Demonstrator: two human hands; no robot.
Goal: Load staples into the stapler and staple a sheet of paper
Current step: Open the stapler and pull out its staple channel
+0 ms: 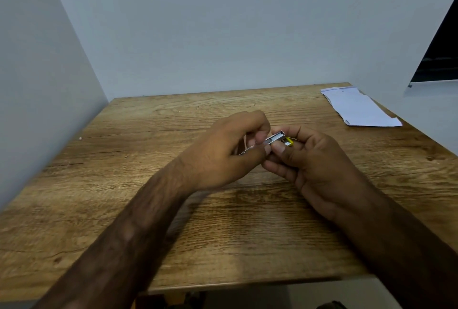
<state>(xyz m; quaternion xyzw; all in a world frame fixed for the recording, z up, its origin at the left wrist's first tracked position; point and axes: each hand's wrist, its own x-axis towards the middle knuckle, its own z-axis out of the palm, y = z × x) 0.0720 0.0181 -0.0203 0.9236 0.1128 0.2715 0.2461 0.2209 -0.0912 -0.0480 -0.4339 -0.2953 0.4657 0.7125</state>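
Observation:
A small stapler with a silver metal channel and a yellow body is held between both hands above the middle of the wooden table. My left hand pinches the silver part from the left, thumb and forefinger closed on it. From the right, my right hand grips the yellow end with its thumb on top. Much of the stapler is hidden by my fingers, and I cannot tell whether staples are in it. A folded white sheet of paper lies flat at the table's far right corner.
Pale walls close in the table at the back and on the left. A dark opening shows at the far right. A tiny white speck lies near the table's left edge. The front edge runs just below my forearms.

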